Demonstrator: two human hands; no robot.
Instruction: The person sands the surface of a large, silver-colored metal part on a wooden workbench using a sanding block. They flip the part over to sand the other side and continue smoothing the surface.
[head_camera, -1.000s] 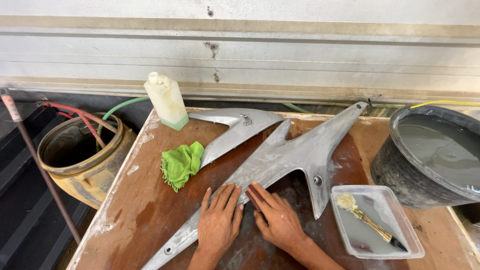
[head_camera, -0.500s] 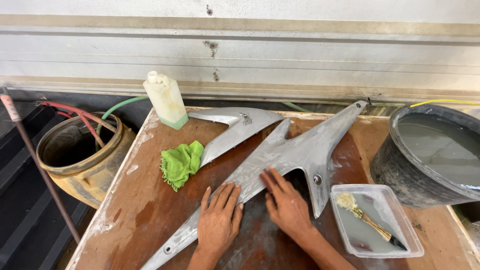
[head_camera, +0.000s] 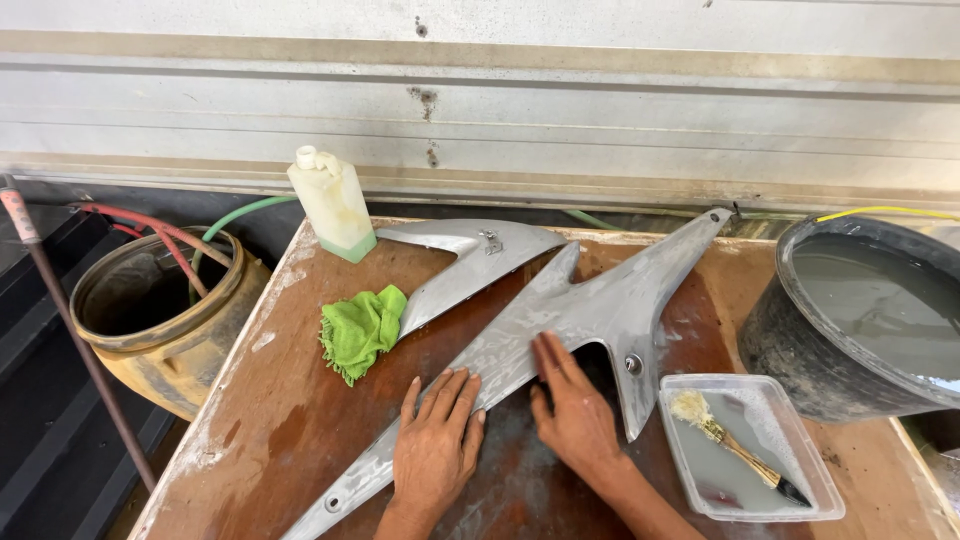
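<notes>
A long grey pointed panel (head_camera: 600, 310) lies diagonally across the wet brown table (head_camera: 260, 420). My left hand (head_camera: 436, 447) rests flat on its lower part, fingers spread. My right hand (head_camera: 572, 410) lies flat on the panel's middle, fingers together and pointing up. Neither hand holds anything. A second, smaller grey panel (head_camera: 462, 262) lies behind, partly under the first.
A green cloth (head_camera: 360, 330) lies left of the panels and a whitish plastic bottle (head_camera: 332, 203) stands at the back. A clear tray (head_camera: 745, 450) with a brush (head_camera: 735, 445) sits right of my hand. A black tub of grey water (head_camera: 870, 310) stands at right, a yellow pot (head_camera: 165, 315) at left.
My right hand has slid up and to the right along the panel. My left hand has stayed in place.
</notes>
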